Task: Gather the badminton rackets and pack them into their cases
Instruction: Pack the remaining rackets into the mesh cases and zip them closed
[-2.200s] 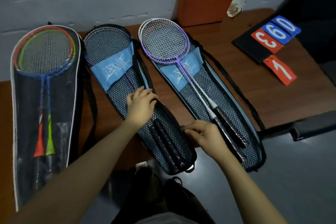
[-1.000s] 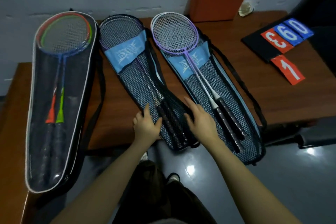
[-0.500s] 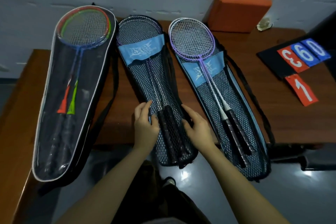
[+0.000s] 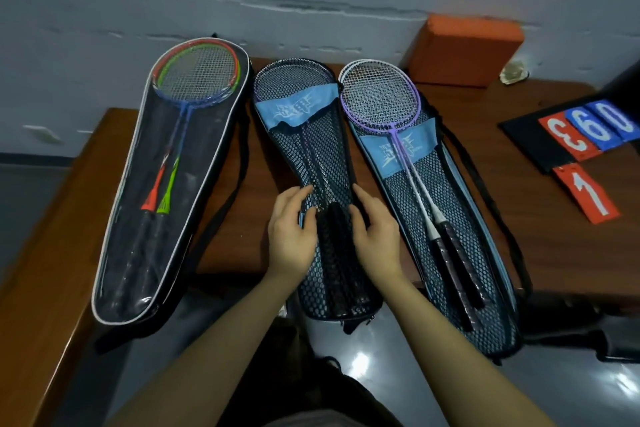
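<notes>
Three racket cases lie side by side on the brown table (image 4: 104, 204). The left clear-fronted case (image 4: 138, 253) holds red, green and blue rackets. Dark-handled rackets sit inside the middle mesh case (image 4: 311, 156). My left hand (image 4: 289, 239) holds this case's left edge, thumb over the handles. My right hand (image 4: 377, 239) holds its right edge, thumb on the mesh. On top of the right mesh case (image 4: 485, 270) lie the purple and white rackets (image 4: 381, 97).
An orange block (image 4: 464, 48) leans on the wall behind the cases. A black board with red and blue number cards (image 4: 581, 139) lies at the right. All three cases overhang the table's front edge above a shiny floor.
My hands have closed in on the middle case's handle section from both sides, thumbs now on top. The view has shifted slightly; the cases have not moved.
</notes>
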Demonstrator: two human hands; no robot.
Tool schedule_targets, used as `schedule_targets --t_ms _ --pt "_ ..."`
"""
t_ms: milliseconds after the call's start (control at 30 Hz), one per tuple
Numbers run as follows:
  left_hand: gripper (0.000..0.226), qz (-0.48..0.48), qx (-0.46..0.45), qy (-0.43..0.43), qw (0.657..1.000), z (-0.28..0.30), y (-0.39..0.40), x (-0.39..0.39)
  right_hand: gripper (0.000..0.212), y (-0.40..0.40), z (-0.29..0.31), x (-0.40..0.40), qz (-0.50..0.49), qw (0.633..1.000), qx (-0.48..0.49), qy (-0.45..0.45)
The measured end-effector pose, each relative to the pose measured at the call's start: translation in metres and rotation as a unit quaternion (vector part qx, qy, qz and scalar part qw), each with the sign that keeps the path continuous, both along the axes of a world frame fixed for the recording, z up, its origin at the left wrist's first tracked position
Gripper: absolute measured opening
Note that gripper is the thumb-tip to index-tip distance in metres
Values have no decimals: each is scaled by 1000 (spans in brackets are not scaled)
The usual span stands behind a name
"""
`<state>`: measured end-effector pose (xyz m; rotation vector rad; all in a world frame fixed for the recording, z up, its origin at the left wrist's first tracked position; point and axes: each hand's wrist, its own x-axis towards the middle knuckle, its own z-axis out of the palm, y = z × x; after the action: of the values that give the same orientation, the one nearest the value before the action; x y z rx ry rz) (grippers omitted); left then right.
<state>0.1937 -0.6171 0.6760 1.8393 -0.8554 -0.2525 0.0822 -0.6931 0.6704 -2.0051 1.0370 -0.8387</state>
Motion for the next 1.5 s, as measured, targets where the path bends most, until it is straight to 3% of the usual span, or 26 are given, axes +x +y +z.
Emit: schedule_targets --t_ms 367,733,1000,1233,1500 --pt "31 -21 -85 -61 994 59 16 -2 33 11 40 -4 8 991 -77 -107" --pt "26 42 -70 -106 991 83 54 90 26 33 67 95 53 984 -126 -117" --pt "23 60 23 -49 997 63 99 187 28 75 50 184 73 995 -5 -68" --pt "39 35 84 9 996 36 136 253 48 104 35 244 63 987 148 -16" --pt "50 20 114 68 991 7 139 285 41 132 16 277 23 985 170 -22"
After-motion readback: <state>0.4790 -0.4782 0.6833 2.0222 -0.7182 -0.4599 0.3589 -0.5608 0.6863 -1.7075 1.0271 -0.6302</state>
